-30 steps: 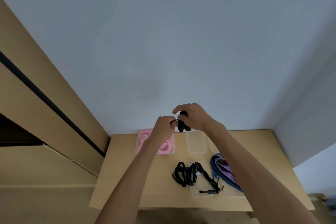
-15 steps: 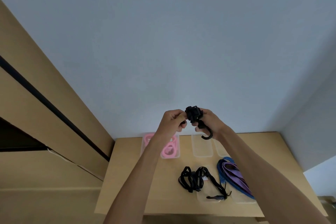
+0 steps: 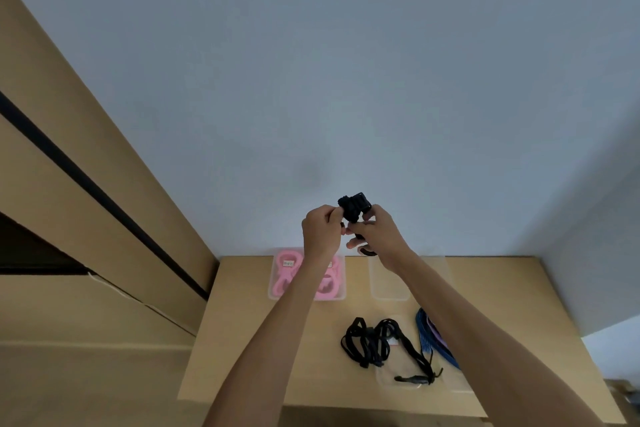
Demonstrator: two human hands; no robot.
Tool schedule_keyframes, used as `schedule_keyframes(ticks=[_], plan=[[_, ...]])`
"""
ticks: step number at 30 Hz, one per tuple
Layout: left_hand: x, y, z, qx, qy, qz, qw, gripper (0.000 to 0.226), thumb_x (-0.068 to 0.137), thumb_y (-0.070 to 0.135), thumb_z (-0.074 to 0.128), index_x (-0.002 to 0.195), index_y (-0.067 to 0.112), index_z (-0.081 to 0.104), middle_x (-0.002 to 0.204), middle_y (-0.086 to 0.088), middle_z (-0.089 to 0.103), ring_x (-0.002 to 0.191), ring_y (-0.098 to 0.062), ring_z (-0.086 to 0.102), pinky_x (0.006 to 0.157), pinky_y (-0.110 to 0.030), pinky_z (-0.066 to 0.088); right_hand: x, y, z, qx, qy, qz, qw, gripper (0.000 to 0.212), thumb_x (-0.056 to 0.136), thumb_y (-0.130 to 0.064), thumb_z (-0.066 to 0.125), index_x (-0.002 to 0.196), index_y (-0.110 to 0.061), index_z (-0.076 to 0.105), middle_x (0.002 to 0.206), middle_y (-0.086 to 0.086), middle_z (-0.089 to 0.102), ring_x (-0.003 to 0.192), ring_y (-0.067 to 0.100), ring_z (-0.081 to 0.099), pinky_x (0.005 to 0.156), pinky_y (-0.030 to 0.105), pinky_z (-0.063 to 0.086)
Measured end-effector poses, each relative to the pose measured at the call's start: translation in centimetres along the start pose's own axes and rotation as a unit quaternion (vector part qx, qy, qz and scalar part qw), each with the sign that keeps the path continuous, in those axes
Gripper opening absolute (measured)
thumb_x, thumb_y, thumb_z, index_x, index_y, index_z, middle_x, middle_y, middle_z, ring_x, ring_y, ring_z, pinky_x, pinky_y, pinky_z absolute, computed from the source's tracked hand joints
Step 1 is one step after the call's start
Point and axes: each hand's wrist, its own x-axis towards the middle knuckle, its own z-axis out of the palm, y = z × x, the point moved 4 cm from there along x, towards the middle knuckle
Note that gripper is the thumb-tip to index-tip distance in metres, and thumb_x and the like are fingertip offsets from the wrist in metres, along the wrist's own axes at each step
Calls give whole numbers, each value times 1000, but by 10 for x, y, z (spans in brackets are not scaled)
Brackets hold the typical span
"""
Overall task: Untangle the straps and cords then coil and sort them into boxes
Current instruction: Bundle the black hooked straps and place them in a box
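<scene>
Winding a black hooked cord (image 3: 354, 207) above the table (image 3: 242, 340), both hands — left hand (image 3: 320, 230), right hand (image 3: 375, 230) — grip it; pink straps (image 3: 287, 276) already boxed, black tangle (image 3: 372, 341) and blue strap (image 3: 429, 340) seemingly still unsorted.

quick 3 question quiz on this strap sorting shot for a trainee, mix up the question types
1. True or false: both hands hold the coiled black strap above the table.
2. What colour are the items in the far-left clear box?
3. The loose black tangle lies: A) in the pink-filled box B) on the table C) in the left hand.

Key: 1 true, with the right hand gripping too; 2 pink; 3 B.
</scene>
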Motion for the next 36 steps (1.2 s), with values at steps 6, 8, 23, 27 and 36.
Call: schedule_keyframes(ticks=[6, 8, 23, 27, 36], plan=[[14, -15, -5, -15, 31, -38, 999, 26, 95, 15, 55, 76, 0, 66, 56, -2, 62, 47, -6, 49, 54, -23, 39, -1, -1, 1, 68, -57, -40, 995, 12, 90, 3, 59, 101, 4, 64, 97, 21, 70, 95, 28, 74, 83, 31, 57], [17, -21, -7, -17, 41, -45, 998, 27, 95, 15, 55, 76, 0, 66, 59, -4, 64, 48, -6, 50, 53, -24, 40, -3, -5, 2, 51, -85, -47, 994, 28, 81, -1, 61, 108, 0, 68, 105, 19, 69, 103, 29, 72, 88, 31, 55], [26, -27, -2, 39, 19, -32, 999, 34, 90, 11, 54, 57, 6, 60, 49, 0, 58, 45, -9, 45, 53, -27, 36, 5, -29, 7, -281, 33, -254, 925, 12, 90, -21, 70, 81, -18, 78, 88, 1, 60, 77, 6, 57, 74, 14, 43], [18, -22, 5, 89, 15, 56, 994, 30, 89, 9, 46, 64, 1, 59, 56, -11, 61, 54, -29, 51, 54, -35, 37, 4, -43, 4, -232, 42, -236, 943, 21, 88, -11, 68, 69, -1, 69, 61, 2, 63, 61, 16, 60, 65, 35, 52], [-10, -3, 3, 85, 90, 219, 968, 28, 97, 14, 39, 79, 4, 59, 58, 6, 46, 51, -14, 31, 47, -11, 26, 8, -64, -14, -112, 143, -182, 966, 11, 82, -19, 71, 82, -11, 64, 58, 16, 63, 50, 24, 65, 57, 35, 55]])
